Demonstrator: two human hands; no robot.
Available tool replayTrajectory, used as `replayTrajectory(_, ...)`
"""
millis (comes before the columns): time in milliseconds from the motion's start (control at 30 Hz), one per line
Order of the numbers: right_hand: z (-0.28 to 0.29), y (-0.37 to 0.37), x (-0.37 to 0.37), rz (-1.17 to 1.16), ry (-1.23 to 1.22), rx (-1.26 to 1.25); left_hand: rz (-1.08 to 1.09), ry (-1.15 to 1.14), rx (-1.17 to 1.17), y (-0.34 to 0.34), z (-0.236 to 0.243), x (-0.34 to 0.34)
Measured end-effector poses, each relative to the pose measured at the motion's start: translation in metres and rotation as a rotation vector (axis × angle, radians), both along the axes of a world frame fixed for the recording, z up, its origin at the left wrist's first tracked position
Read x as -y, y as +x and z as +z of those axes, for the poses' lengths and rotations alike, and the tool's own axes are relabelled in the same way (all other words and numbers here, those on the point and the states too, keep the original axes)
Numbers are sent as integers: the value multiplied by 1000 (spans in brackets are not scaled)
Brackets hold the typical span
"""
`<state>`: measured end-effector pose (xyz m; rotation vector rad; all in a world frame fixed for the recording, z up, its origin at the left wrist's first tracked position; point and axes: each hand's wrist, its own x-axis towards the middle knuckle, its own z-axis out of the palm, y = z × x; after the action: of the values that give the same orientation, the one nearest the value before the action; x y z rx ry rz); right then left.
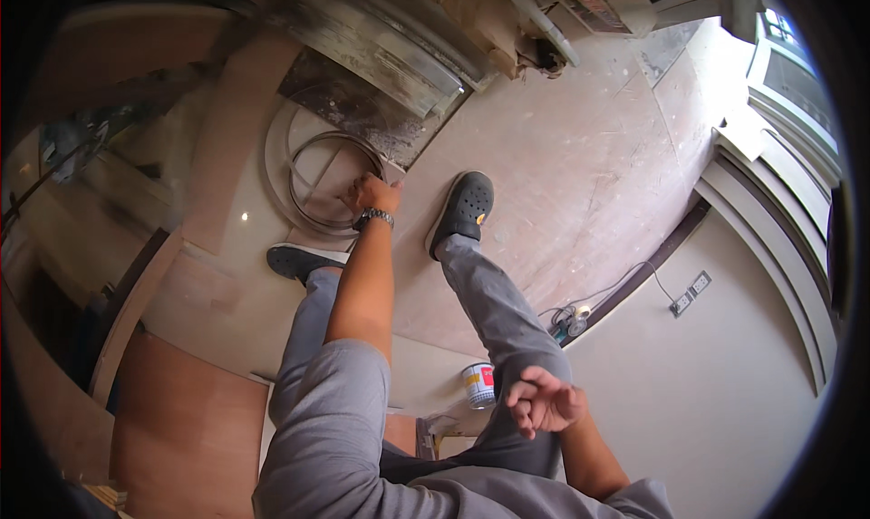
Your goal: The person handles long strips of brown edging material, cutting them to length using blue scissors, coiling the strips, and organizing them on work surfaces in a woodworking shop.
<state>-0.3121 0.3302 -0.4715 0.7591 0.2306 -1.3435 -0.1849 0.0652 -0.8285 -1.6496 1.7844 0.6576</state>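
2 hands — left grip (pixel 370 193) closed on curved strip (pixel 313 213), right (pixel 544 401) loosely curled.

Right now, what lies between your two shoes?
In the head view, only bare floor board and your left hand lie between the left shoe and right shoe.

Grey trousers (pixel 489 302), black clogs (pixel 467 206)

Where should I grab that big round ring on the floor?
Probably the ring's thin near edge, where the left hand already rests. It lies flat on a board, so come from above and pinch the rim; the far side sits close under the metal sheets.
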Motion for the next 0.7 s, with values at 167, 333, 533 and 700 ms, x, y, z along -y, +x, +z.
replayTrajectory(167, -3, 6, -4, -29, -9, 17, 252, 144, -95, 24, -45, -4)
replayTrajectory(333, -3, 7, 6, 37, 41, -65, 216, 181, -164, 29, 9, -4)
replayTrajectory(533, -4, 14, 46, 137, 132, -102, 25, 242, -313, 72, 188, 25)
replayTrajectory(700, 0, 36, 76, 301, 240, -252, -117, 225, -453, 114, 361, 40)
